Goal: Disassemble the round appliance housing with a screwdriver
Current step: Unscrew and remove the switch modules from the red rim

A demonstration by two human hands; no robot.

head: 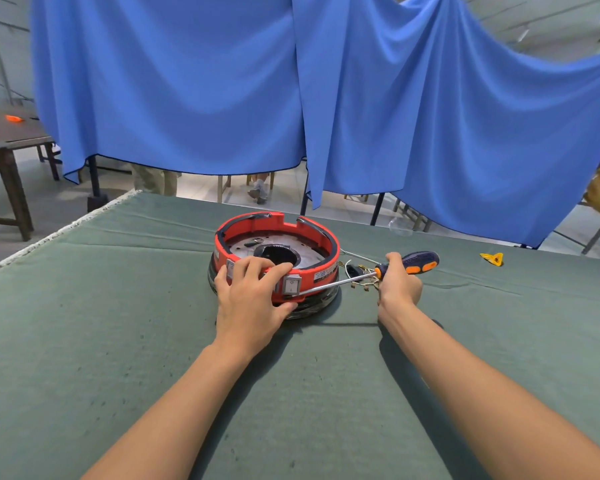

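Housing (277, 261), round, red plastic with a dark lower section, sits on the counter (118, 341), which is covered by a grey-green cloth. The housing is open at the top; inside it I see a metal plate with a dark circular opening at the centre. Its rim has a gap on the side away from me. A white rocker switch (291, 285) is set in the wall of the housing facing me.

My left hand (248, 299) grips the near wall of the housing: the fingers curl over the rim and the thumb presses against the lower part of the wall, just below the switch.

My right hand (399, 282) is to the right of the housing and is closed around the screwdriver (371, 273), at the forward part of its dark blue and orange handle. The rest of the handle projects up and away from the housing. The metal shaft runs leftward from the hand, and its tip meets the housing wall just beside the switch.

A cluster of loose wires with small terminals (361, 277) lies on the counter just right of the housing, under the shaft.

A small yellow piece (492, 259) lies on the counter well to the right of the housing. Blue fabric (291, 81) hangs beyond the far edge of the counter, behind the housing.
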